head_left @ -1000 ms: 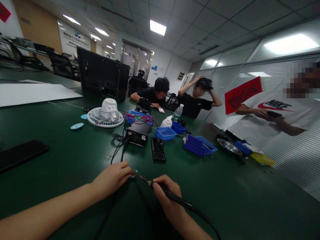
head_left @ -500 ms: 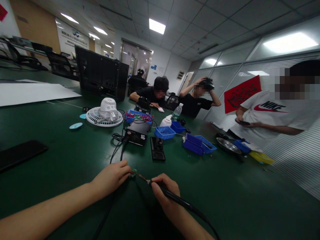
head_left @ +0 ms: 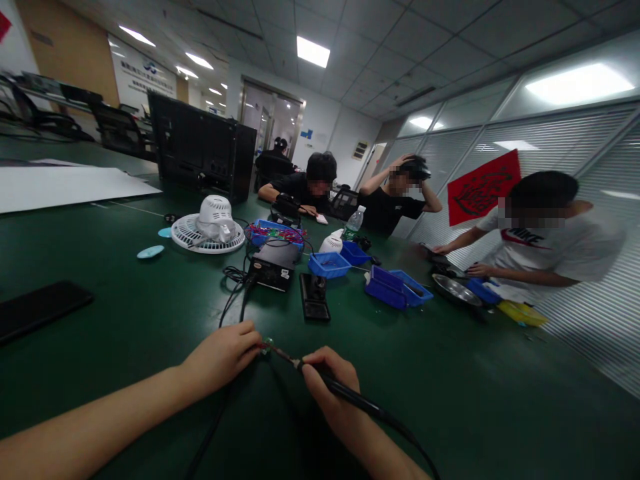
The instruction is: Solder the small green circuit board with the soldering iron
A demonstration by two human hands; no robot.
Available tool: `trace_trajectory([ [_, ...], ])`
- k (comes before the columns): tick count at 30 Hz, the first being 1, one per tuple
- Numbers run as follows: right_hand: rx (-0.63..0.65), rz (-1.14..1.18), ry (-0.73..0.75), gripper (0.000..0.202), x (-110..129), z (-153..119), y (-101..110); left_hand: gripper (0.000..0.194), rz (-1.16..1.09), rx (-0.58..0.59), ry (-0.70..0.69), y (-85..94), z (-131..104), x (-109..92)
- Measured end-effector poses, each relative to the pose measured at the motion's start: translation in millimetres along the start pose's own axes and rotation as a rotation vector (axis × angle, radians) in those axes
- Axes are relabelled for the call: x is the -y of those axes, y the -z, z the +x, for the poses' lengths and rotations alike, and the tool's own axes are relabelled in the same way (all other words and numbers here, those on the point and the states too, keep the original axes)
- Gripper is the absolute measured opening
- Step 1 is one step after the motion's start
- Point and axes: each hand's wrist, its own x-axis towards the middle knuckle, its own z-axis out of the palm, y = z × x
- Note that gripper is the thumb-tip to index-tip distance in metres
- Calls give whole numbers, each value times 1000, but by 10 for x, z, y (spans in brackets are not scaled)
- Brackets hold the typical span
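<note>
My right hand (head_left: 334, 387) is closed around the black handle of a soldering iron (head_left: 360, 400), whose metal tip points up and left. That tip meets a small green circuit board (head_left: 268, 346) just above the table. At the board's left edge, the fingers of my left hand (head_left: 225, 353) are pinched together; a thin reddish piece, perhaps a wire, shows at the fingertips. Exactly what lies between them is too small to tell. Beyond the hands stand a black box with cables (head_left: 273, 267) and a black stand (head_left: 315, 297).
A white fan part (head_left: 209, 230), a blue bin of wires (head_left: 275, 233), other blue bins (head_left: 386, 287) and a metal pan (head_left: 456, 290) lie farther back. A black phone-like slab (head_left: 43, 308) is at the left. Several people are around the table.
The person in white at the right has leaned down and forward, with hands now reaching to the things on the table. My hands and the iron have hardly moved.
</note>
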Motion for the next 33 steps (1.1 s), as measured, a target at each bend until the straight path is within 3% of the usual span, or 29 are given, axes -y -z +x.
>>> trace_trajectory([
  [33,32,50,-48,7,26,0,-7,21,72,10,-36,-4,-7,-7],
])
